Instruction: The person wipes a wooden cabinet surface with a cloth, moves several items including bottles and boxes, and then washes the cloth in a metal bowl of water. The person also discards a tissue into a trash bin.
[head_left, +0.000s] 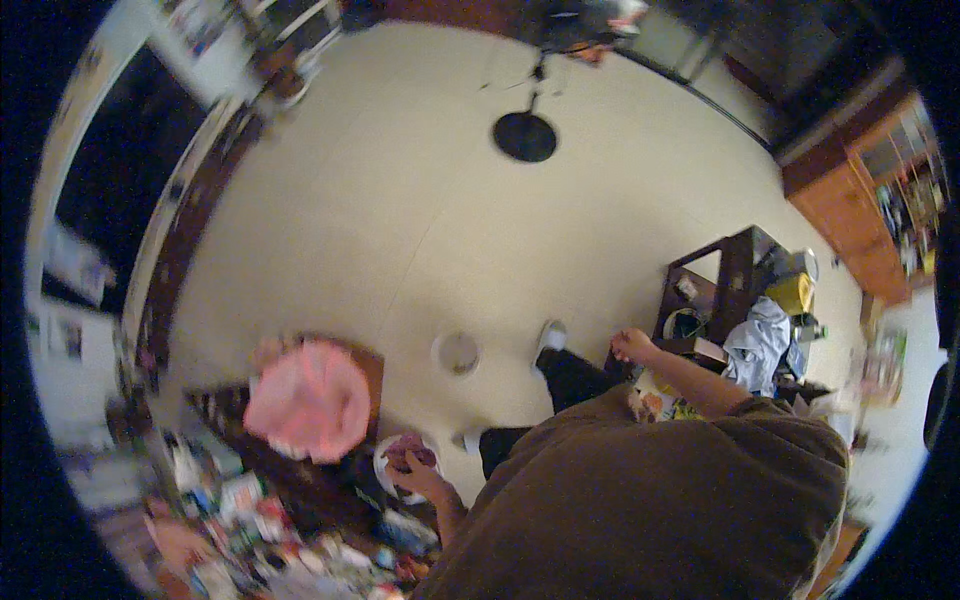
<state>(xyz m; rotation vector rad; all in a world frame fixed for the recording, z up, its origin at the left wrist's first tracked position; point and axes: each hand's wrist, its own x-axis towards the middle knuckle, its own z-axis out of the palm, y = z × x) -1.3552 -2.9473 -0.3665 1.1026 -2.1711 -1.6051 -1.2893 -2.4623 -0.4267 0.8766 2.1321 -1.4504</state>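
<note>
My left hand (420, 480) grips a crumpled purplish-red cloth (411, 451). Behind it is a round white container (381, 466), perhaps a bucket or bowl, at the edge of a cluttered dark table. My right hand (634, 345) is held out at the other side, fingers curled, beside a dark wooden side table (739, 262); blur hides whether anything is in it. Between my hands, a round pale translucent object (458, 355) appears on the floor. To the left of the cloth sits a large pink round item (311, 401), perhaps a cushion or covered basin.
Small items crowd the lower left. A grey-blue garment (757, 341) and a yellow container (791, 292) top the side table. Ahead, a stand with a round black base (525, 136) rises from the pale floor (450, 202). A wooden cabinet (855, 232) lines the right.
</note>
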